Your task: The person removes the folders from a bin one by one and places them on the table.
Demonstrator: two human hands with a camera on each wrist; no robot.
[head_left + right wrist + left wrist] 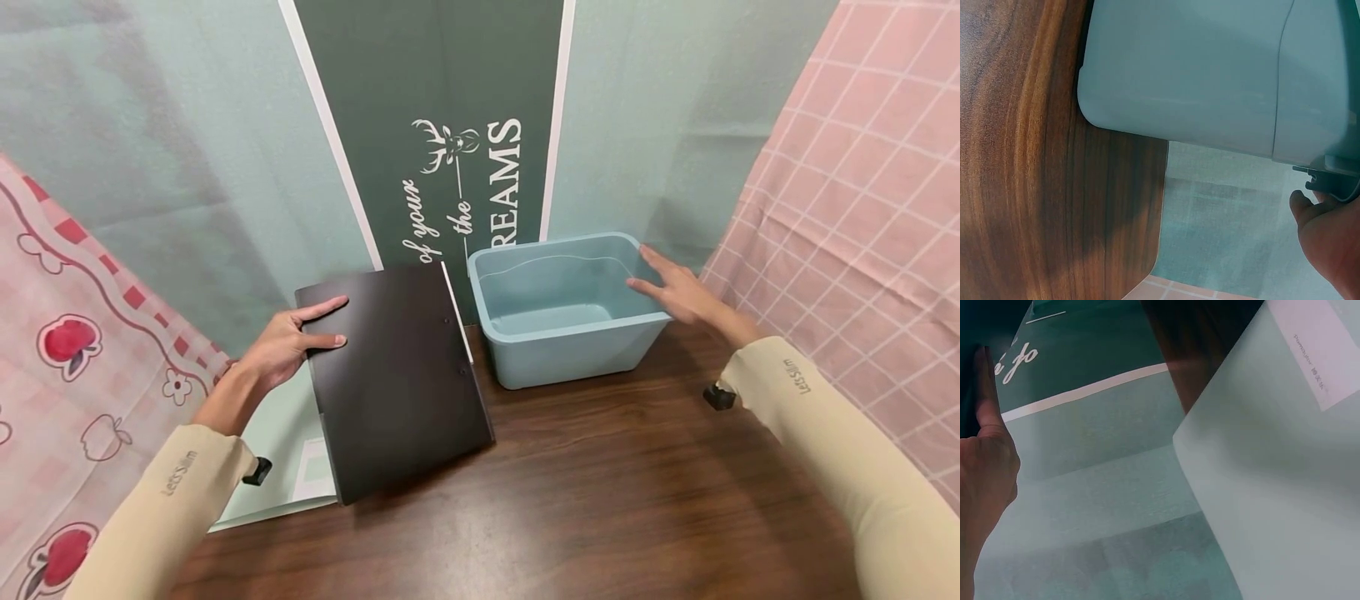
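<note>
My left hand grips the left edge of a black file folder, with two digits lying across its upper face and the others hidden. The folder is tilted above the table. In the left wrist view the left hand shows at the left edge, beside the dark folder. My right hand is at the right rim of a light blue plastic bin, one digit reaching inside and another along the rim. The right wrist view shows fingers curled below the rim, next to a small dark part.
A pale green folder with a white handwritten label lies at the left, partly under the black one. The wooden table spans the front. Green printed cloth hangs behind, pink cloths at both sides.
</note>
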